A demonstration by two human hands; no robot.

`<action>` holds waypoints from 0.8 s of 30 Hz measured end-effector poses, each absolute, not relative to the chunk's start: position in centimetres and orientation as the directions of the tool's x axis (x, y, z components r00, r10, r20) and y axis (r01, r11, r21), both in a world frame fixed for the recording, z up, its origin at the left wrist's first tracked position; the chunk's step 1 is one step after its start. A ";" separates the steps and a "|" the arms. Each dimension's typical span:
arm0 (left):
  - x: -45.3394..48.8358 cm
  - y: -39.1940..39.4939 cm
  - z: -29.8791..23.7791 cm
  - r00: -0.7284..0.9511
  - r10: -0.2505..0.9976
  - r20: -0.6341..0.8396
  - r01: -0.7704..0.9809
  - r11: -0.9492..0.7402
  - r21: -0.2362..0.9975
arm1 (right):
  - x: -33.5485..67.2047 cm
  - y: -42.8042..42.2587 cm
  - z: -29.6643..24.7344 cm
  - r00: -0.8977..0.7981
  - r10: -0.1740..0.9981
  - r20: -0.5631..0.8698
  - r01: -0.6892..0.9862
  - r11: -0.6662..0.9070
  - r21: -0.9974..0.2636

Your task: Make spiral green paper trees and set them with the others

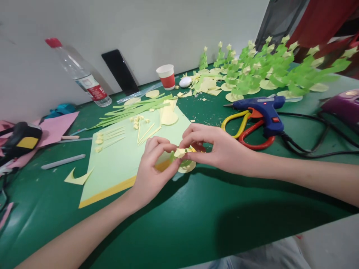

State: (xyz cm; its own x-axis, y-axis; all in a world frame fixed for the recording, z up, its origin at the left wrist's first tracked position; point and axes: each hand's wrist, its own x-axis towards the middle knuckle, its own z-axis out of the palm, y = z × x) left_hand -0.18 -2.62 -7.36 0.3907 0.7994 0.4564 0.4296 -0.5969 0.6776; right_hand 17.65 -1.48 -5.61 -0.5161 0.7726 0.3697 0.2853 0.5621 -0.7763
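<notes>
My left hand [157, 170] and my right hand [215, 147] meet over the table, both pinching a small pale yellow paper star [180, 152]. Below the star, partly covered by my fingers, are a bit of green paper and a round pale yellow paper base [187, 167]. Under and beside my left hand lies a pale green sheet [120, 168] with a yellow front edge. It carries thin paper strips [146, 132], small folded stars [137, 120] and thin sticks with stars at their ends [112, 135].
A blue glue gun [262, 108] with a black cable and yellow-and-red handled scissors [256, 138] lie right. Behind stand several green paper plants [258, 71], a paper cup [166, 77], a phone [120, 71] and a bottle [84, 76]. A tape measure [22, 140] is left.
</notes>
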 end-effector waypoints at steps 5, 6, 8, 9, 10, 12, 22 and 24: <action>-0.4 -2.5 -7.6 0.385 0.772 0.506 0.350 -0.629 0.694 | 17.6 -1.6 -5.7 -0.515 0.761 0.394 0.278 0.584 -0.763; -0.4 -2.5 -7.6 0.382 0.771 0.509 0.343 -0.630 0.697 | 17.6 -1.6 -5.6 -0.505 0.763 0.403 0.276 0.585 -0.763; -0.4 -2.4 -7.7 0.353 0.779 0.518 0.342 -0.622 0.704 | 17.8 -1.5 -5.3 -0.458 0.779 0.428 0.261 0.578 -0.773; -0.4 -2.4 -7.7 0.328 0.788 0.520 0.348 -0.613 0.709 | 17.9 -1.4 -5.1 -0.421 0.791 0.444 0.245 0.571 -0.784; -0.4 -2.4 -7.7 0.301 0.800 0.519 0.358 -0.599 0.716 | 18.0 -1.3 -4.8 -0.378 0.804 0.459 0.228 0.561 -0.796; -0.3 -2.5 -7.8 0.255 0.825 0.505 0.387 -0.566 0.728 | 18.4 -1.1 -4.2 -0.285 0.830 0.479 0.202 0.540 -0.817; -2.0 -0.6 -6.7 0.107 0.860 0.500 0.497 -0.482 0.722 | 15.6 2.2 -4.7 -0.188 0.878 0.441 0.173 0.472 -0.865; -2.7 0.2 -6.7 0.076 0.851 0.520 0.515 -0.480 0.710 | 14.5 2.9 -5.6 -0.179 0.880 0.439 0.156 0.466 -0.871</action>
